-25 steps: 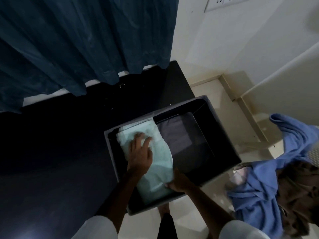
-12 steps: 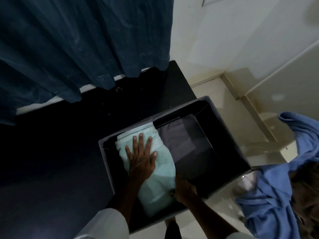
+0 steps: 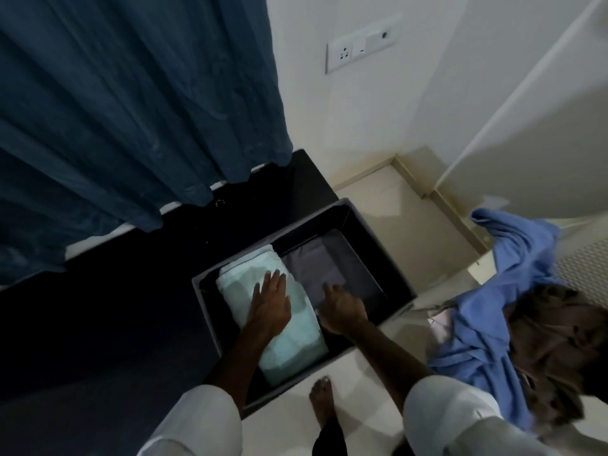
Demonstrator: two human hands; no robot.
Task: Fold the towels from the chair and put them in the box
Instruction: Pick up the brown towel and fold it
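Left grip (image 3: 269, 304) released: palm down, fingers straight and spread, pressing flat on a folded pale green towel (image 3: 296, 350). Towel under that grip inside the dark box (image 3: 312, 225), along the box's left side, one end just beyond the fingertips toward the far side, the other end back past the wrist toward the near side. Right grip (image 3: 342, 307) just beside the left grip, also inside the box, back of the hand up, at the towel's right edge. One finger (image 3: 326, 287) stretched forward over the grey box bottom (image 3: 329, 258), the rest hidden under the knuckles, so no telling whether clenched, released or pinching the towel's edge.

Right of the right grip and outside the box, a blue towel (image 3: 493, 324) and a brown towel (image 3: 552, 340), unfolded, heaped on a white mesh chair (image 3: 592, 268), well apart from both grips. Left of the left grip, past the box's side, a black surface (image 3: 98, 324). Beyond both grips, a dark blue curtain (image 3: 131, 93) hanging down to that surface, and a white wall (image 3: 427, 93) with a socket plate (image 3: 358, 51). Nearer than the right grip, outside the box's near side, a bare foot (image 3: 320, 399) on the pale floor (image 3: 378, 192). White sleeves (image 3: 197, 422) above both wrists.
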